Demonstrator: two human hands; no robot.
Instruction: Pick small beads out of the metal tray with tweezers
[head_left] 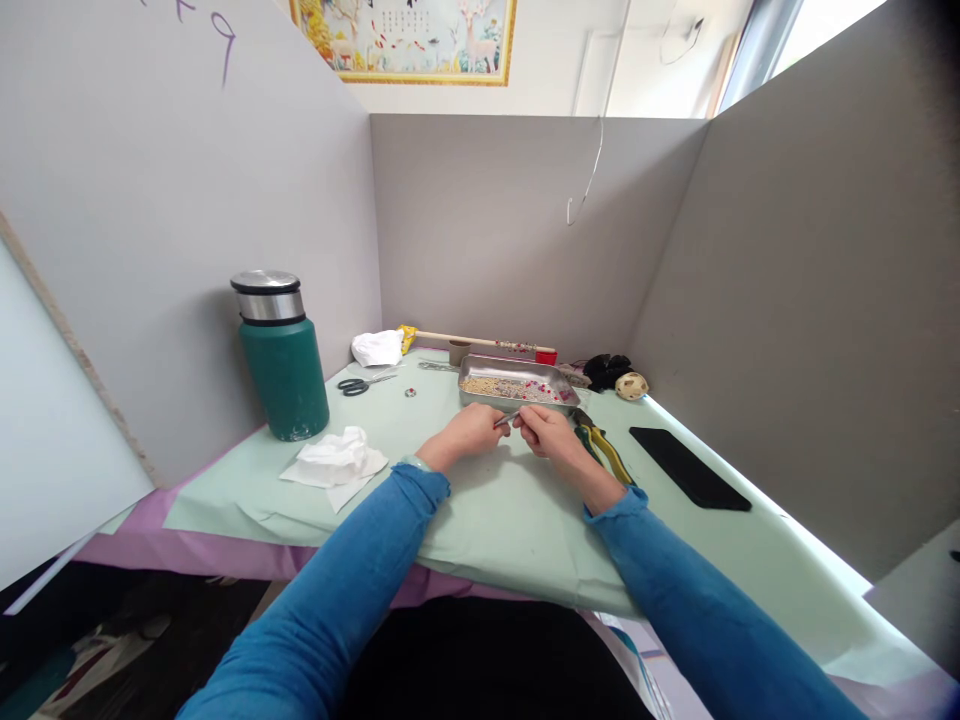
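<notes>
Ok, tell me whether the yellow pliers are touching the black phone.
Apart. The head view shows a strip of bare green table cover between the pliers and the phone.

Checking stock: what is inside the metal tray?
The metal tray holds small pale bits on the left and red bits toward the right, too small to identify. Its near wall hides the floor's front strip.

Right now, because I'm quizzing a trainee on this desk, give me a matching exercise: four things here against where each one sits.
1 green flask
2 scissors
3 black slab
4 thin metal piece

a by the right partition
b pinched between left hand and right hand
c standing against the left partition
d lying flat, just left of the metal tray

Pairs: 1-c, 2-d, 3-a, 4-b
</notes>
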